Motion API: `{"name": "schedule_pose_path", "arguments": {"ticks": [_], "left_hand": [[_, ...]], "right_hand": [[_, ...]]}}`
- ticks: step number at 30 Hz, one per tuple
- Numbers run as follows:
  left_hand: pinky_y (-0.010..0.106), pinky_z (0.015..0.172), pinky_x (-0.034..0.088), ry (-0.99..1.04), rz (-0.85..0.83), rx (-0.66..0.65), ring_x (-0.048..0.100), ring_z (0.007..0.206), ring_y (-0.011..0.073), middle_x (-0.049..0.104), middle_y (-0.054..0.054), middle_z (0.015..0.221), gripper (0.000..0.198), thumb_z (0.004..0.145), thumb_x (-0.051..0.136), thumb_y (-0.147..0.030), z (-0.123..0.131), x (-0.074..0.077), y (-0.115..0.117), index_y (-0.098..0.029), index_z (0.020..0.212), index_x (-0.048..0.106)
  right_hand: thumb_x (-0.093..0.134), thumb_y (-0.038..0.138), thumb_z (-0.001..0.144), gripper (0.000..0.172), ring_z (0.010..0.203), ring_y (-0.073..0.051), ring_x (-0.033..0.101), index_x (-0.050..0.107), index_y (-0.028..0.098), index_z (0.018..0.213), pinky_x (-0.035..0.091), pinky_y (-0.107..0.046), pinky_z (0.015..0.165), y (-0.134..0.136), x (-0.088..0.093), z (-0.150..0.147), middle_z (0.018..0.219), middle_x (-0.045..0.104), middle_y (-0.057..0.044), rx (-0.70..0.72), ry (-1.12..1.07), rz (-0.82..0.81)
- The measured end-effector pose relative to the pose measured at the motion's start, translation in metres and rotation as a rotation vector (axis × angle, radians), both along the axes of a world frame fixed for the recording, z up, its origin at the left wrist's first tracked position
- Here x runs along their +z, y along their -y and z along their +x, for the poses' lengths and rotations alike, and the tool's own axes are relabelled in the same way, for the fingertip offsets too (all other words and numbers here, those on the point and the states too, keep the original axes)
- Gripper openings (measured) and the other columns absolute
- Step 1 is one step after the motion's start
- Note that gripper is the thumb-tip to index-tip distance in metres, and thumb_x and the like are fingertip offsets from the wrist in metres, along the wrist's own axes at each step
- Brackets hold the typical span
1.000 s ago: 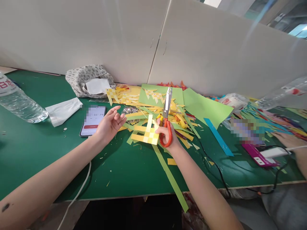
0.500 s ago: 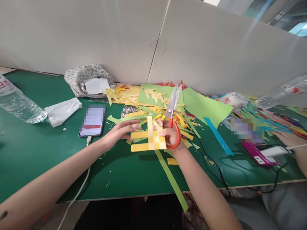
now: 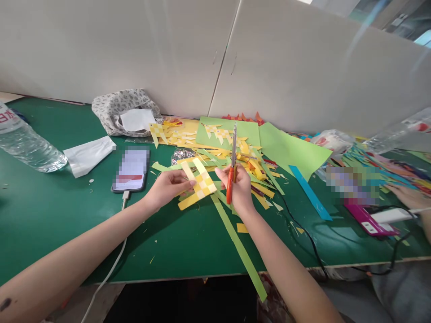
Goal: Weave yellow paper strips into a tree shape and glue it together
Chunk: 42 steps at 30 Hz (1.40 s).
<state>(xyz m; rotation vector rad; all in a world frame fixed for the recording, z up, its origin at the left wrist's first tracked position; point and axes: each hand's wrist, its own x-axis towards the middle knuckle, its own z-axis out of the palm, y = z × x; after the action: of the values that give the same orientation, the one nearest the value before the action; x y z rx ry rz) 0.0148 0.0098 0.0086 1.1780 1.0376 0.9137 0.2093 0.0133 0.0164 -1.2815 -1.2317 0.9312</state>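
My left hand (image 3: 167,187) pinches a small woven square of yellow paper strips (image 3: 198,185), held tilted just above the green table (image 3: 60,215). My right hand (image 3: 239,187) grips orange-handled scissors (image 3: 231,170), blades together and pointing up and away, right beside the weave. A long green paper strip (image 3: 239,247) runs from under the hands past the table's front edge. Behind the hands lies a heap of yellow and green paper strips (image 3: 232,148).
A phone (image 3: 131,169) on a white cable lies left of my hands. A plastic water bottle (image 3: 27,146), a white tissue (image 3: 88,154) and a patterned cloth bag (image 3: 126,110) sit at the left. A black cable, a pink device (image 3: 365,219) and another person's hand (image 3: 409,197) are at the right.
My left hand came in from open beside the phone and took the woven square from the right hand. The square turned diagonal. The scissors swung upright, edge-on to me.
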Motion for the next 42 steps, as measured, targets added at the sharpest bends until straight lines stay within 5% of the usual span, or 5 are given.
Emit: {"name": "schedule_pose_path", "arguments": {"ticks": [5, 13, 42], "left_hand": [[0.029, 0.070, 0.054, 0.081, 0.008, 0.205, 0.067, 0.082, 0.0192, 0.068, 0.003, 0.073, 0.029, 0.069, 0.072, -0.043, -0.003, -0.003, -0.005, -0.017, 0.075, 0.061], [0.030, 0.073, 0.054, 0.095, 0.081, 0.201, 0.068, 0.085, 0.0188, 0.070, 0.003, 0.079, 0.028, 0.073, 0.068, -0.043, -0.003, -0.005, -0.005, -0.018, 0.086, 0.062], [0.028, 0.065, 0.057, 0.119, 0.145, 0.105, 0.069, 0.083, 0.0211, 0.072, 0.006, 0.088, 0.034, 0.072, 0.068, -0.046, -0.003, -0.014, -0.005, -0.017, 0.090, 0.064]], "right_hand": [[0.067, 0.042, 0.070, 0.029, 0.054, -0.010, 0.040, 0.045, 0.024, 0.078, 0.032, -0.025, 0.052, 0.007, 0.001, 0.005, 0.065, 0.044, 0.005, 0.064, 0.475, 0.183], [0.059, 0.052, 0.073, 0.035, 0.064, -0.017, 0.052, 0.045, 0.021, 0.084, 0.027, -0.026, 0.049, 0.006, -0.005, 0.002, 0.076, 0.059, -0.004, 0.066, 1.029, 0.357], [0.049, 0.048, 0.077, 0.030, 0.064, -0.016, 0.050, 0.043, 0.019, 0.082, 0.025, -0.024, 0.047, 0.004, -0.005, 0.007, 0.069, 0.052, -0.003, 0.040, 1.310, 0.469]]}}
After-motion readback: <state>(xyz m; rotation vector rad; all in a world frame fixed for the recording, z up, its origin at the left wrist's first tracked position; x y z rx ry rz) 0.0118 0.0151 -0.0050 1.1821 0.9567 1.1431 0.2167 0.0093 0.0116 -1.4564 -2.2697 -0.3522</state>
